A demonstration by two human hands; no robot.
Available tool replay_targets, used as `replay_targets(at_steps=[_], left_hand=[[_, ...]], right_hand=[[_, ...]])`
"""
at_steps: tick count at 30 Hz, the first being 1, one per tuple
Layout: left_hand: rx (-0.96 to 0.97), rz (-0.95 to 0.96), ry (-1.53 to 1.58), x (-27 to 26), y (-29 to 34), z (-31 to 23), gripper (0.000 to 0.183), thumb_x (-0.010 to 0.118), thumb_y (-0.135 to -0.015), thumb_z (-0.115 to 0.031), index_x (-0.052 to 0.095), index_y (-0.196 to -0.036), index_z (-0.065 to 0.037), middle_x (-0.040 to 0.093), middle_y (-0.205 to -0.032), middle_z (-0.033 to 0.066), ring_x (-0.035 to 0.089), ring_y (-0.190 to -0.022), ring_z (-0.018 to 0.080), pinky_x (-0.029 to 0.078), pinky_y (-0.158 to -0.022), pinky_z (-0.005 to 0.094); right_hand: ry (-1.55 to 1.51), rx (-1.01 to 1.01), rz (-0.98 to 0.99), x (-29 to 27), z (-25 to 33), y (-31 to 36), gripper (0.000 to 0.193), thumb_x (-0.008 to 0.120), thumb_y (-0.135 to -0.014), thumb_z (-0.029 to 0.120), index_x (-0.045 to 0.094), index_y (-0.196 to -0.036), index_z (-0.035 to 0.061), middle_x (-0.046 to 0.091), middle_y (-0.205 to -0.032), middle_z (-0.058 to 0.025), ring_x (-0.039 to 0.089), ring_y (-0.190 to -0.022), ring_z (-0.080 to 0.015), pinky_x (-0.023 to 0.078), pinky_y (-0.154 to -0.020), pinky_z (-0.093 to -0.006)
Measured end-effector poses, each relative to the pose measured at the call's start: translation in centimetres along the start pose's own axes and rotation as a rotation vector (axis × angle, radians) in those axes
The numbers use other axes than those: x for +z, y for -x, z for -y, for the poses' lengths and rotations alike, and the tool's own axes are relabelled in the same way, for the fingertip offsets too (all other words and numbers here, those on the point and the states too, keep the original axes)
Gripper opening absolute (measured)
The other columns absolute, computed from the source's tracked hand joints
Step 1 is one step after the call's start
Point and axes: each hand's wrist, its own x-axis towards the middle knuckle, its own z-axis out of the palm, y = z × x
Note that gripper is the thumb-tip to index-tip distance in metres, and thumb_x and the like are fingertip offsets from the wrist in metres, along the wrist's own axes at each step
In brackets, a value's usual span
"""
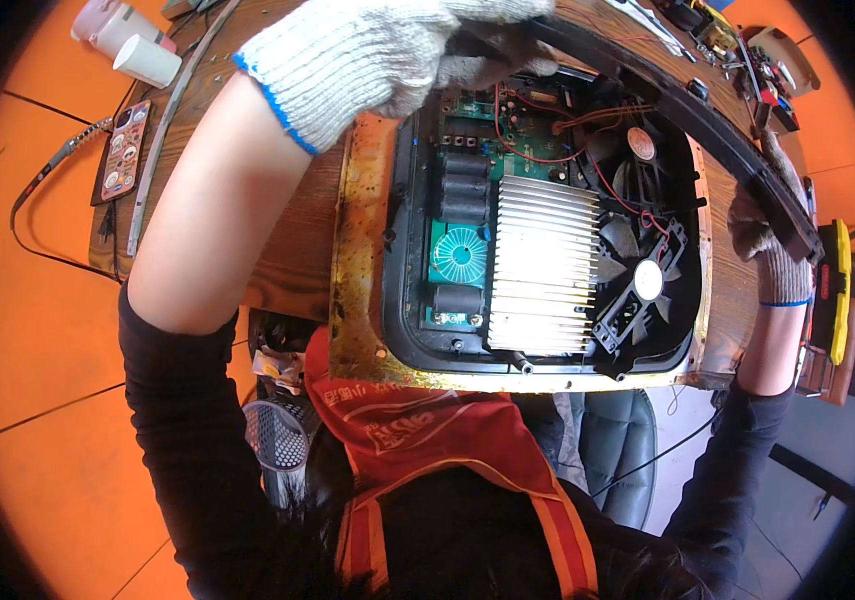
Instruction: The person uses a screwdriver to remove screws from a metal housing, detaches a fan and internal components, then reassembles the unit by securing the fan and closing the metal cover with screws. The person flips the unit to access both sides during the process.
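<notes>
Both my hands wear white knit gloves with blue cuffs. A black plastic cover [693,105], seen nearly edge-on, is held up over the far and right side of an opened appliance. My left hand [378,60] closes around its far left end, the fingertips partly in shadow. Its right end is gripped by my right hand [773,215], whose fingers are partly hidden behind it. Below lies the appliance's black housing [403,335] on a stained metal plate [358,260]. Inside are a silver finned heat sink [545,265], a green circuit board [458,252], and two black fans [638,290] with red wires.
The appliance rests on a wooden table [293,245]. At the left are a white cup [148,62], a plastic jar [113,25] and a sticker-covered phone-like slab [126,150]. Tools and small parts [773,95] lie far right, near a yellow-edged case [838,290]. A mesh basket [276,435] stands below.
</notes>
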Motion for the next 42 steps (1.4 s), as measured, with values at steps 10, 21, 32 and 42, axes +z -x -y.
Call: replay_targets(at_steps=[10,21,32,42], left_hand=[[0.097,-0.064,0.061,-1.3,0.1,0.0,0.029,0.067,-0.101,-0.024,0.071,-0.113,0.002,0.071,-0.092,0.0137,0.052,-0.047,0.0046,0.034,-0.033,0.0134],[0.172,-0.044,-0.083,-2.4,-0.7,1.2,0.023,0.067,-0.1,-0.026,0.072,-0.109,-0.006,0.074,-0.096,0.0109,0.066,-0.069,0.0122,0.054,-0.055,0.0235],[1.025,0.008,-1.177,-0.4,2.0,6.8,0.023,0.068,-0.094,-0.016,0.077,-0.114,-0.022,0.062,-0.078,0.0072,0.062,-0.071,0.0245,0.052,-0.061,0.0336],[0.331,-0.213,-1.356,2.2,4.0,6.7,0.054,0.063,-0.096,-0.052,0.066,-0.092,0.001,0.062,-0.089,0.0152,0.063,-0.085,0.0314,0.05,-0.076,0.0389]], right_hand=[[0.244,-0.016,0.327,0.1,0.2,-1.1,0.035,0.058,-0.106,0.03,0.063,-0.126,0.0022,0.074,-0.076,-0.0141,0.067,-0.047,-0.0137,0.053,-0.038,-0.019],[0.459,-0.238,0.425,-1.1,-1.3,-0.5,0.039,0.065,-0.102,0.03,0.064,-0.126,-0.0009,0.075,-0.096,-0.0146,0.074,-0.074,-0.0121,0.063,-0.06,-0.022],[0.655,-0.141,0.337,-4.2,-3.9,3.8,0.031,0.07,-0.098,0.027,0.062,-0.115,0.0035,0.062,-0.08,0.0012,0.059,-0.064,-0.0071,0.051,-0.056,-0.0208],[0.742,-0.217,0.338,-5.2,-4.8,2.3,0.04,0.074,-0.095,0.031,0.062,-0.12,0.0026,0.061,-0.086,-0.0001,0.059,-0.065,-0.0063,0.047,-0.051,-0.0209]])
